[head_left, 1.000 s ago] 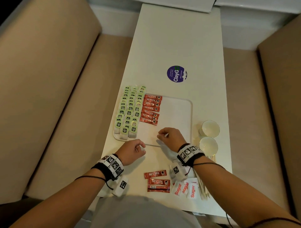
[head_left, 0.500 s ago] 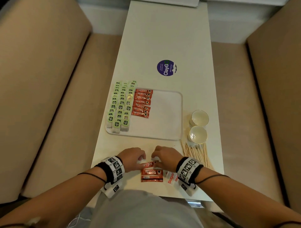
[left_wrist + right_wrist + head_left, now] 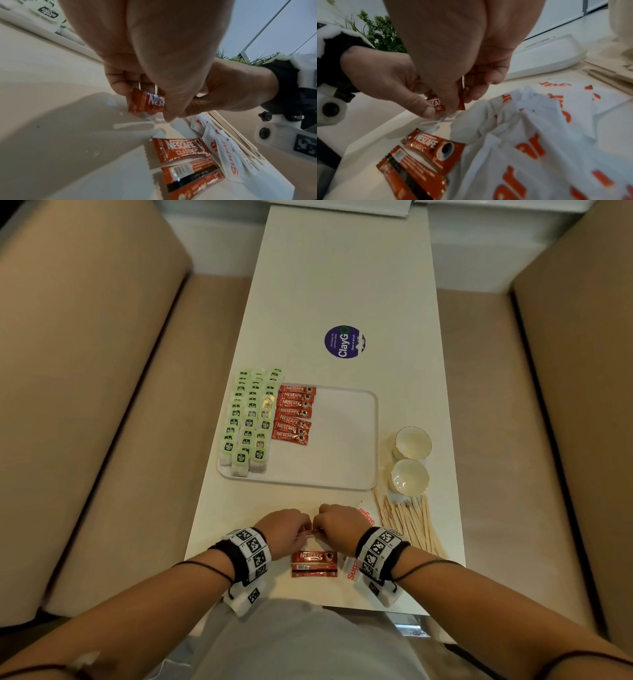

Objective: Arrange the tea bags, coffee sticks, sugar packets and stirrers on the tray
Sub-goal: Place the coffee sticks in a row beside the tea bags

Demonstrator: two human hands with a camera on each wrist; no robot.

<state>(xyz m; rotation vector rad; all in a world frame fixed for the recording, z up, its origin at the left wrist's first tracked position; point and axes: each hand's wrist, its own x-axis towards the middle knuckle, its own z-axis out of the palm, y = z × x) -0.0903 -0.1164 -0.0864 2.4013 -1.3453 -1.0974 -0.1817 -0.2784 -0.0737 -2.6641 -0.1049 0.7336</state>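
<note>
Near the table's front edge, my left hand (image 3: 300,528) and right hand (image 3: 325,526) meet and both pinch one red Nescafe coffee stick (image 3: 147,103), held just above the table. In the right wrist view the same stick (image 3: 436,106) shows between the thumbs and fingers. Two more loose coffee sticks (image 3: 314,564) lie just behind my hands. The white tray (image 3: 342,440) carries rows of green tea bags (image 3: 250,419) on its left and a column of coffee sticks (image 3: 294,414) beside them. Sugar packets (image 3: 539,135) lie under my right wrist, with wooden stirrers (image 3: 407,522) to the right.
Two small white cups (image 3: 412,441) stand right of the tray, above the stirrers. A round purple sticker (image 3: 344,341) lies on the table beyond the tray. Beige padded benches (image 3: 102,405) flank the narrow table on both sides.
Both hands drew back from the tray's front edge to the loose coffee sticks. They now pinch one stick between them, lifted off the pile.
</note>
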